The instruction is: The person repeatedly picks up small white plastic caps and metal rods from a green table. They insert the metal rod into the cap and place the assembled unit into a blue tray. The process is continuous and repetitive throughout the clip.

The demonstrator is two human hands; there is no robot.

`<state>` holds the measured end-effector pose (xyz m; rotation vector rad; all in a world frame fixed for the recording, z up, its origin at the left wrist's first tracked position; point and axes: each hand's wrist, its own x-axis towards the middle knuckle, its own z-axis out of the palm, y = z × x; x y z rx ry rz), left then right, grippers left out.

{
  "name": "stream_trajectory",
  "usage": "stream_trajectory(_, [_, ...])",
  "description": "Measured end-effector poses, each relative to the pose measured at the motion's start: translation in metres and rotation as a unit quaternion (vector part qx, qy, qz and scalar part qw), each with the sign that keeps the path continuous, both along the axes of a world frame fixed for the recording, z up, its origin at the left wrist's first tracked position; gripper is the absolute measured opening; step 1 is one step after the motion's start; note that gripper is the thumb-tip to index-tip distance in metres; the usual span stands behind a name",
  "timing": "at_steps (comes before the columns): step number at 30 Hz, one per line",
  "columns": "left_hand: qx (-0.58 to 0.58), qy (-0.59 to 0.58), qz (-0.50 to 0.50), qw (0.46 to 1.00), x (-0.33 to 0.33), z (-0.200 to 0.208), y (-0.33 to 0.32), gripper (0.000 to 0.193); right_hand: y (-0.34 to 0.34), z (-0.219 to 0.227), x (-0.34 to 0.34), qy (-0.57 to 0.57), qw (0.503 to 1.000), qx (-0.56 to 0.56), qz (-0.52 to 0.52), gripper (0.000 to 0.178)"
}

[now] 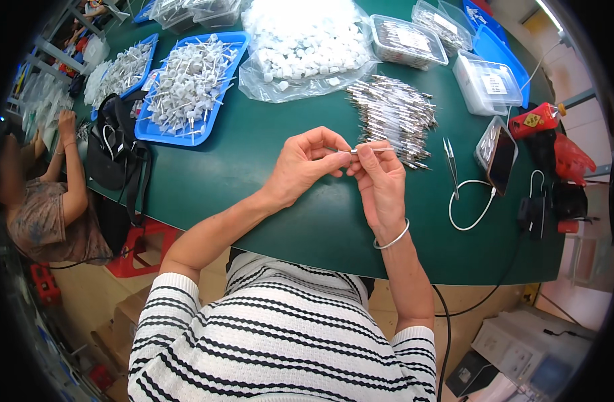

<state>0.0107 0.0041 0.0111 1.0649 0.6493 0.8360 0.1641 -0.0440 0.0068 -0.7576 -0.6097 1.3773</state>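
The left hand [305,164] and right hand [382,179] pinch a slim metal rod [353,151] between them above the green table [240,161]; too slack a grip (the contact is tiny) could let it slip and roll. Just beyond, the heap of similar rods [397,120] lies close enough that a stray knuckle could scatter it. Farther off, white pieces [314,63] crowd the clear plastic [280,89], where a knock could spill some
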Motion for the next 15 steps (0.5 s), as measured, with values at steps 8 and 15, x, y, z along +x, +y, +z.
stream_trajectory(8, [0.007, -0.015, 0.022, 1.000, 0.0005, -0.0024, -0.0011, 0.011, -0.0016, -0.0070, -0.0055, 0.062, 0.998, 0.000, 0.012, 0.010])
stream_trajectory(15, [0.006, -0.019, 0.029, 0.999, -0.0003, -0.0043, -0.0014, 0.009, -0.0015, -0.0081, -0.0092, 0.091, 0.996, -0.016, 0.002, 0.012])
